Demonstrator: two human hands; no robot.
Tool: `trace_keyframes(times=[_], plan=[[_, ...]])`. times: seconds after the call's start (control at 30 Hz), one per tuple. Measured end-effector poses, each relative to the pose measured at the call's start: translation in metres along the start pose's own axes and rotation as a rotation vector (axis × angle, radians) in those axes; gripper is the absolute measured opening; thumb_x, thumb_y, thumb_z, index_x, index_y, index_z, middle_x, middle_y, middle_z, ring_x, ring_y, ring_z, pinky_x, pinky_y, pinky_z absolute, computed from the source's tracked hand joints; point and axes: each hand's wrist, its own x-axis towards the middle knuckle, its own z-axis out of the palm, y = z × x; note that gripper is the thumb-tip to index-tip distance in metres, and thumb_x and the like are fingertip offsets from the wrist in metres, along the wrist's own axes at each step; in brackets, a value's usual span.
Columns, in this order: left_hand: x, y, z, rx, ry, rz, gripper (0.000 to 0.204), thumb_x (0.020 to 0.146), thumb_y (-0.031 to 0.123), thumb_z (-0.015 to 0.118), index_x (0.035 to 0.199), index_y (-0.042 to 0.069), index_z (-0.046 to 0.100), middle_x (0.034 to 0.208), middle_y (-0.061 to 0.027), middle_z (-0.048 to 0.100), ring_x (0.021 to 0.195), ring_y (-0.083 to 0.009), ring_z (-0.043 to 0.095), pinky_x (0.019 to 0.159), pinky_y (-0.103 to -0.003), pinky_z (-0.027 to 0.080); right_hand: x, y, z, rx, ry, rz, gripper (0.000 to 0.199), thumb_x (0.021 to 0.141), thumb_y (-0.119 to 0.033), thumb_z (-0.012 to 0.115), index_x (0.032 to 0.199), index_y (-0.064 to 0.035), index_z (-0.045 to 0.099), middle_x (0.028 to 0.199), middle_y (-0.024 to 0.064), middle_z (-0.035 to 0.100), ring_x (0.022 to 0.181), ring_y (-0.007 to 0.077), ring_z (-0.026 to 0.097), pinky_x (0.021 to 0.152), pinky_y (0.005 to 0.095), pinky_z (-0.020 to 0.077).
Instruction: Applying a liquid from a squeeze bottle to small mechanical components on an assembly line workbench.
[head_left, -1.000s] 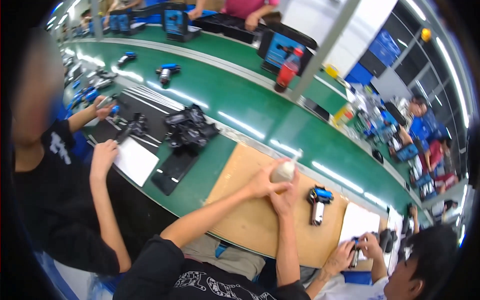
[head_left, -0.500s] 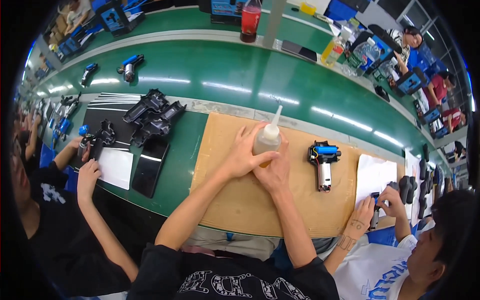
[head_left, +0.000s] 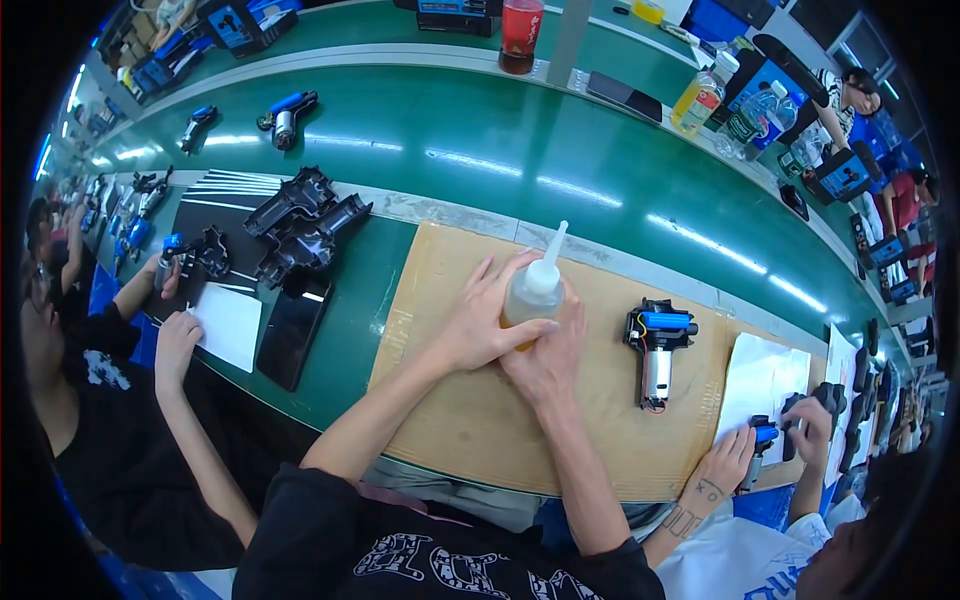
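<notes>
green assembly-line tabletop (head_left: pixel 480 140), cardboard mat (head_left: pixel 600 420). both hands, left hand (head_left: pixel 480 325) and right hand (head_left: pixel 548 360), stayed wrapped round squeeze bottle (head_left: pixel 532 295); only the view shifted. motor unit (head_left: pixel 655 345) lay untouched beside.

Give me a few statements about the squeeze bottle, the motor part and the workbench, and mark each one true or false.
1. Both hands, the left hand and the right hand, hold the squeeze bottle. True.
2. The squeeze bottle lies on its side. False: it stands upright, nozzle pointing up.
3. The motor assembly with a blue part rests on the cardboard mat, to the right of the hands. True.
4. The right hand grips the motor assembly. False: it lies apart from both hands.
5. A dark phone lies on the green belt left of the mat. True.
</notes>
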Motion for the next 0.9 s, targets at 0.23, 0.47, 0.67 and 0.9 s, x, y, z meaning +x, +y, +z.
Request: trace_keyframes(times=[0.23,0.47,0.67,0.9], plan=[[0.0029,-0.0031,0.0021,0.036,-0.005,0.02,0.08,0.086,0.054,0.071,0.144,0.005,0.045,0.149,-0.019,0.049,0.148,-0.0372,0.034,0.122,-0.059,0.015,0.0008,0.0044,-0.0004,-0.028,-0.026,0.017,0.083,0.071,-0.025,0.083,0.14,-0.0064,0.04,0.14,0.0156,0.051,0.134,0.0357,0.046,0.107,0.051,0.0377],[0.0018,-0.0078,0.0039,0.091,0.011,0.038,0.08,0.088,0.055,0.069,0.144,0.004,0.043,0.149,-0.0228,0.047,0.147,-0.0384,0.035,0.122,-0.058,0.016,-0.0004,0.0026,0.0012,-0.042,-0.039,0.022,0.086,0.073,-0.028,0.083,0.142,-0.0061,0.038,0.143,0.0147,0.049,0.137,0.0347,0.043,0.108,0.0507,0.0367],[0.0019,-0.0082,0.0055,0.1,0.013,0.043,0.081,0.09,0.055,0.067,0.147,0.006,0.038,0.149,-0.0229,0.048,0.147,-0.0378,0.035,0.123,-0.058,0.015,0.0002,-0.0019,-0.0015,-0.088,-0.065,0.044,0.086,0.076,-0.029,0.081,0.145,-0.006,0.035,0.144,0.0136,0.048,0.139,0.0336,0.041,0.108,0.05,0.0361],[0.0019,-0.0076,0.0056,0.113,0.0,0.053,0.081,0.091,0.056,0.066,0.148,0.006,0.037,0.149,-0.0204,0.048,0.148,-0.0368,0.034,0.123,-0.058,0.015,-0.0027,0.0041,-0.0015,-0.06,-0.053,0.014,0.083,0.078,-0.028,0.078,0.144,-0.0029,0.036,0.14,0.0197,0.047,0.131,0.0377,0.046,0.109,0.051,0.0355]])
